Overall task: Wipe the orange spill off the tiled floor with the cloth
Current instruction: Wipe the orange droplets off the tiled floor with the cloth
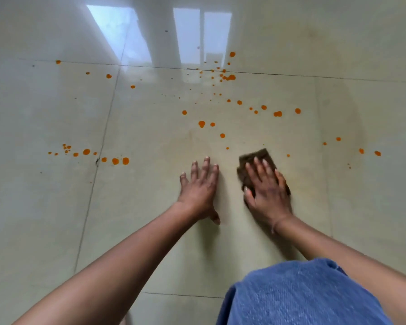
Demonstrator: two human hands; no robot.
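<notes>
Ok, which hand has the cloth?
The right hand: it presses flat on the brown cloth, while the left hand rests bare on the floor.

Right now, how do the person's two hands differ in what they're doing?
The right hand presses on a brown cloth, while the left hand lies directly on the bare tiled floor. The right hand seems set to wipe; the left hand seems only to brace. Both lie flat, palm down, with straight fingers.

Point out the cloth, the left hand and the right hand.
cloth (254,156): head view, far corner past the fingers.
left hand (198,191): head view, middle of its back.
right hand (267,193): head view, middle of its back.
</notes>
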